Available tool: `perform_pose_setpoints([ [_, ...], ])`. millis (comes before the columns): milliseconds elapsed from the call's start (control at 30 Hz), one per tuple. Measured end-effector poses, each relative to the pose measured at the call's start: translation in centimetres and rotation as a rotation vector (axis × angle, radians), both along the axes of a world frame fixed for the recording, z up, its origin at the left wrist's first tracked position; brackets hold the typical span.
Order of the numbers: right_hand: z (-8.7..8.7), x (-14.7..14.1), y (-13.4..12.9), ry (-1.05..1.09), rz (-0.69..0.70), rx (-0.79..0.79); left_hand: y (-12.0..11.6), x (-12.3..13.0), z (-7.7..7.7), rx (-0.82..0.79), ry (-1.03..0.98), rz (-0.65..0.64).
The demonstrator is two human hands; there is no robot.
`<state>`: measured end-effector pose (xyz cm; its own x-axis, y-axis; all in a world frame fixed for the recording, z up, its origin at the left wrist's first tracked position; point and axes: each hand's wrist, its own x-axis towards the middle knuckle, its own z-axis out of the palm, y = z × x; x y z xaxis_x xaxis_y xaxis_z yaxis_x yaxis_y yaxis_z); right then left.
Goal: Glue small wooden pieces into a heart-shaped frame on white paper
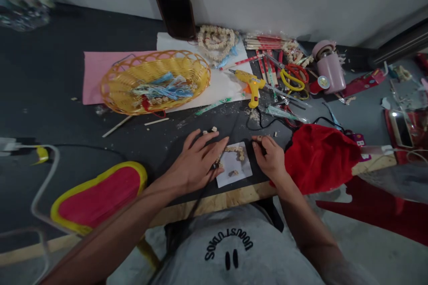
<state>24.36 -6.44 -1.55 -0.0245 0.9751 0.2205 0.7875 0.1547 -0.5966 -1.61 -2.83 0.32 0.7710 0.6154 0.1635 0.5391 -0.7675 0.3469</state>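
Observation:
My left hand (199, 160) rests at the left edge of a small white paper (230, 177), fingers spread, with thumb and fingertips beside small beige pieces. A bent row of these beige pieces (241, 153) lies along the paper's top and right, and one loose piece (233, 173) sits near its lower middle. Right of the paper, my right hand (269, 156) is closed, with a small beige piece (259, 138) pinched at the fingertips. Two more pieces (214, 129) lie just beyond my left fingers.
A yellow basket (113, 87) with blue tassels stands at the back left. Behind the paper lie a yellow glue gun (250, 83) and scissors (292, 81). Red cloth (321, 158) is right of my right hand; a pink bottle (331, 71) stands farther back. A red-and-yellow padded shape (100, 196) is at left.

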Motion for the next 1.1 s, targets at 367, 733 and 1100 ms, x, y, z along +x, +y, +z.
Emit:
perform_pose_setpoints([
  [367,1.0,1.5,-1.1,0.074,0.102,-0.095,0.0,-0.2,1.3,0.073,-0.066,0.127],
  [733,4.5,-0.8,-4.4,0.136,0.159,0.062,-3.5,0.4,4.4,-0.459,-0.206,0.039],
  [1100,2.4,-0.1,-5.1,0.245,0.161,0.024,-6.0,1.6,3.9,-0.648,-0.084,-0.074],
])
